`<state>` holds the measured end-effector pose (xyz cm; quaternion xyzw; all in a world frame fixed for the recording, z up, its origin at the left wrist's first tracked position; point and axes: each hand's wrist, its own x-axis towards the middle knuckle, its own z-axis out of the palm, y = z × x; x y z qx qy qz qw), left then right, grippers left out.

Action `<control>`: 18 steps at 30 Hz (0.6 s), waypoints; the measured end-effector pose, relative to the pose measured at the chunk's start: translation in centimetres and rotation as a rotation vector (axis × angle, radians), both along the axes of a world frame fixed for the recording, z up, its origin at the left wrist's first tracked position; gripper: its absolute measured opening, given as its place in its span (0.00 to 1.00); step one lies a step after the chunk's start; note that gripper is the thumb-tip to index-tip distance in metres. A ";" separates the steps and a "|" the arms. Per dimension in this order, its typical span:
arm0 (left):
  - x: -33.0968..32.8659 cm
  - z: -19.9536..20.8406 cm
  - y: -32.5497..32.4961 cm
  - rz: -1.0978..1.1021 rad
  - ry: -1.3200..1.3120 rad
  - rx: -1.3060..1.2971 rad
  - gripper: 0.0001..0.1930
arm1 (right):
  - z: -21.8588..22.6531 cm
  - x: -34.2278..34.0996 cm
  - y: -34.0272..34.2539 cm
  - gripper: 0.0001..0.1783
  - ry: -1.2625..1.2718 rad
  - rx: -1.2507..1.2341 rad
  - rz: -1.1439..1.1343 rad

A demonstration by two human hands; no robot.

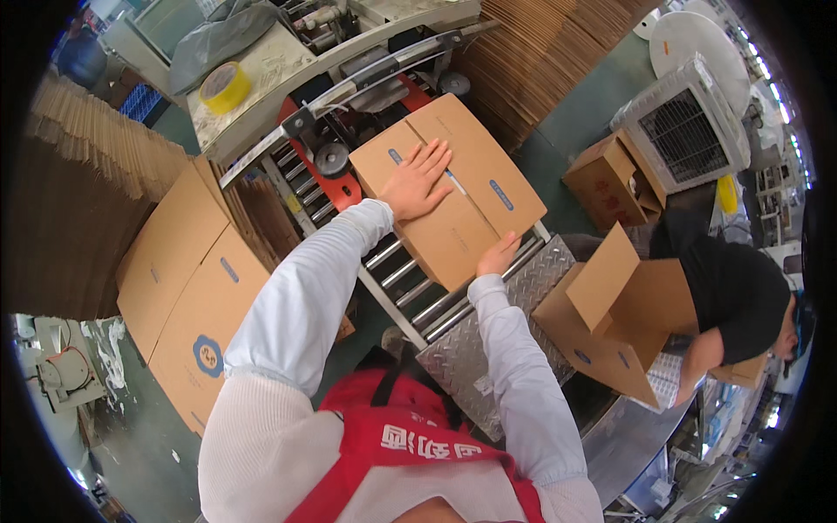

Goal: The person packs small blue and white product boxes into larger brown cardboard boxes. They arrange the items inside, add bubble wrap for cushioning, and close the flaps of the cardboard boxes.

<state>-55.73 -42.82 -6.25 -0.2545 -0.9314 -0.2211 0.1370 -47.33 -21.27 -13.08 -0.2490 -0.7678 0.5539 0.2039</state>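
Observation:
A brown cardboard carton [501, 157] lies on a roller conveyor [403, 277], its top flaps folded down and meeting at a seam. Across the near flap and the seam, my left hand [418, 183] rests flat with fingers stretched. My right hand [499, 254] touches the carton's near right edge, fingers extended along its side and partly out of sight. A thin light gap shows in the seam by my left fingers. Beyond the carton's far left end is a machine with red plates [336, 187] and a grey wheel [332, 160].
An open carton [602, 305] stands at right, where a person in a black shirt [724, 279] bends over it. Flat cardboard is stacked at left [78, 209] and at the back [540, 52]. Yellow tape [225, 87] sits on the machine. A diamond-plate metal surface [532, 296] borders the conveyor.

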 end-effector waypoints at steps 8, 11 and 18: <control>-7.5 -1.1 -5.1 0.109 0.073 -0.059 0.31 | -0.6 -7.9 -4.5 0.33 -0.052 0.295 0.099; -6.2 0.7 -2.4 0.235 -0.171 -0.064 0.30 | -1.9 -10.4 -2.1 0.44 -0.125 -0.184 0.302; 22.8 1.2 -3.1 0.120 -0.173 0.026 0.47 | -5.2 13.3 5.9 0.43 -0.481 -0.536 0.743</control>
